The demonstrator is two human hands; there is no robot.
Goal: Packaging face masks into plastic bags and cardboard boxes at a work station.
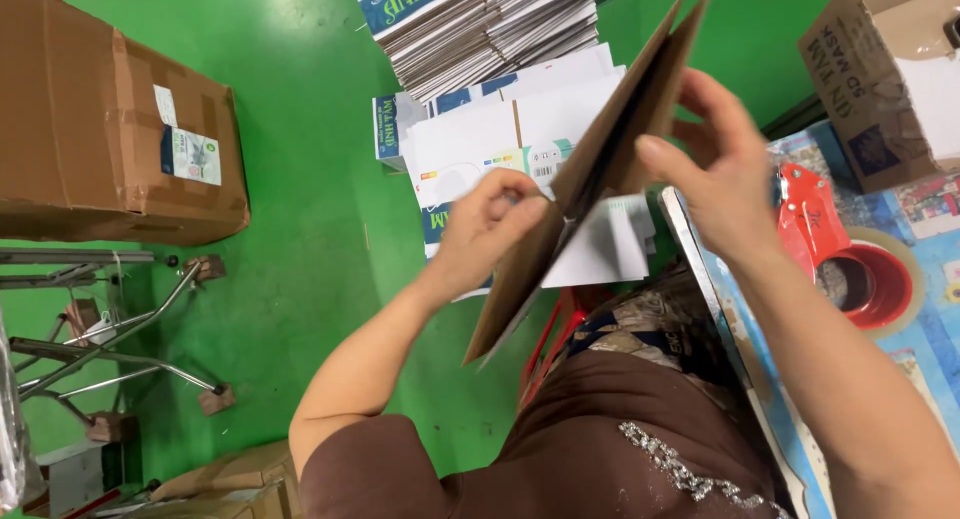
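I hold a flattened brown cardboard box upright in front of me, seen almost edge-on. My left hand pinches its lower left edge with the fingers curled. My right hand grips the upper right side, thumb across the card's face. Below and behind the card lies a heap of flat white printed cartons on the green floor. A taller stack of flattened cartons stands beyond them.
A large taped brown carton sits at the left. A metal folding frame stands below it. At the right, a red tape dispenser lies on a patterned table beside an open cardboard box.
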